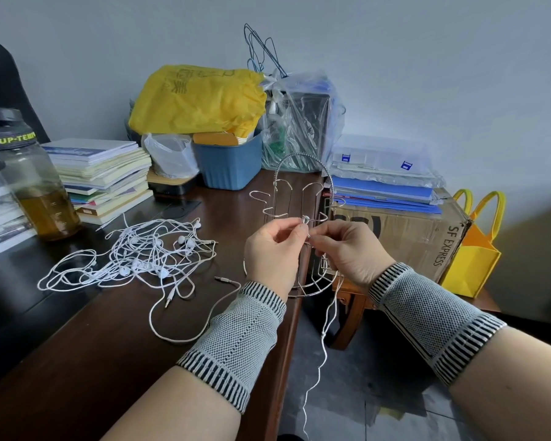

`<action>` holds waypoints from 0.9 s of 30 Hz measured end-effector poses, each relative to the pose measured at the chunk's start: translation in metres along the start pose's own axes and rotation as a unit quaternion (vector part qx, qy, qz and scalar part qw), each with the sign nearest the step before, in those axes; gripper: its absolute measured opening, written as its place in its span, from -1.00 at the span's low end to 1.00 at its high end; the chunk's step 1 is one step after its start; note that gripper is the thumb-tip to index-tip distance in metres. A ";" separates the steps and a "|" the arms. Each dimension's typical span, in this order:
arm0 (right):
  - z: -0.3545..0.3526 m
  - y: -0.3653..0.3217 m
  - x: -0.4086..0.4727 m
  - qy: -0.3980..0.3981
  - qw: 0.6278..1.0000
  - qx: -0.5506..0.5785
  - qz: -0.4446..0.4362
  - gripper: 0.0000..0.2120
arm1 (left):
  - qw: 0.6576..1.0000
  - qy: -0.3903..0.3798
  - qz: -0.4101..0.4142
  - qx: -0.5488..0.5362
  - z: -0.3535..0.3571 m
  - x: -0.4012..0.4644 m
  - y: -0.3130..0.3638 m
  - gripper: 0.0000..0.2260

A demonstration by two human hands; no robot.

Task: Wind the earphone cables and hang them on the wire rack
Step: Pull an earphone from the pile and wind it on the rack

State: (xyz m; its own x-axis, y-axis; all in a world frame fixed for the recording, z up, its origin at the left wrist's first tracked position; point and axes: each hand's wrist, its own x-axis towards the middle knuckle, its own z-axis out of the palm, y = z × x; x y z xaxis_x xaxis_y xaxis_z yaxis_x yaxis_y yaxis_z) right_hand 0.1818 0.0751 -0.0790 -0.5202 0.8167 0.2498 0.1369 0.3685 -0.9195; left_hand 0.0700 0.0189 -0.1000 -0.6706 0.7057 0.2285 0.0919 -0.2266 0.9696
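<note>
So here's where I'm at, watching through the head cam. Both hands are up in front of the silver wire rack [303, 198], which sits right at the edge of the dark wooden counter [115, 338]. The left hand [272, 254] and the right hand [347, 249] meet fingertip to fingertip at a small white earbud [305, 219] and the start of its cable. Each hand's grip is a pinch on that white earphone cable [326, 332]. I can't tell how many turns are wound so far, if any; the fingers hide that bit.

The thing that matters for the next move: the cable's long run hangs straight down from the right hand, off the counter edge toward the floor, with a small knot or splitter partway down. So the loose length lies below and slightly right of the pinch, running vertically. The right hand is nearer to it, so I'd guess that hand feeds the slack up while the left keeps the earbud end steady.

The rack's lower hooks are just behind the fingertips, nearly touching, so hanging a finished coil should be a short reach forward.

The tangled pile of other white earphones [147, 256] lies on the counter to the left, well apart from both hands, with a couple of jack plugs poking out toward me. Nothing is hanging on the rack yet as far as I can see.
</note>
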 end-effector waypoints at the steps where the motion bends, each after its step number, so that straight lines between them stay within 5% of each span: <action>1: 0.000 0.000 0.000 -0.001 1.000 -0.008 -0.002 -0.85 | 1.000 0.003 0.006 0.003 0.001 -0.001 0.000 -0.94; 7: -0.004 0.000 0.000 -0.002 1.000 -0.002 0.007 -0.91 | 0.995 0.046 0.053 0.068 0.005 -0.003 0.003 -0.91; 14: -0.004 0.001 0.001 0.002 1.000 -0.009 0.007 -0.90 | 0.999 0.038 0.013 0.035 0.008 -0.006 0.007 -0.74; 19: -0.002 0.001 -0.002 0.002 1.000 0.000 0.006 -0.86 | 0.998 0.007 -0.060 -0.034 0.010 -0.007 0.006 -0.84; 27: -0.009 0.001 -0.004 0.012 0.999 -0.021 0.023 -0.80 | 0.998 0.023 -0.046 -0.030 0.011 -0.005 0.001 -0.92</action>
State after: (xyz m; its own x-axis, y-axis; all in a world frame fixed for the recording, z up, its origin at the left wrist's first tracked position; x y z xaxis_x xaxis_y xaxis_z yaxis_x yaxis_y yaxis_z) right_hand 0.1913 0.0765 -0.0786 -0.4921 0.8433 0.2160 0.1962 0.3492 -0.9163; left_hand 0.0815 0.0222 -0.0988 -0.7072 0.6945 0.1327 -0.0155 -0.2028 0.9791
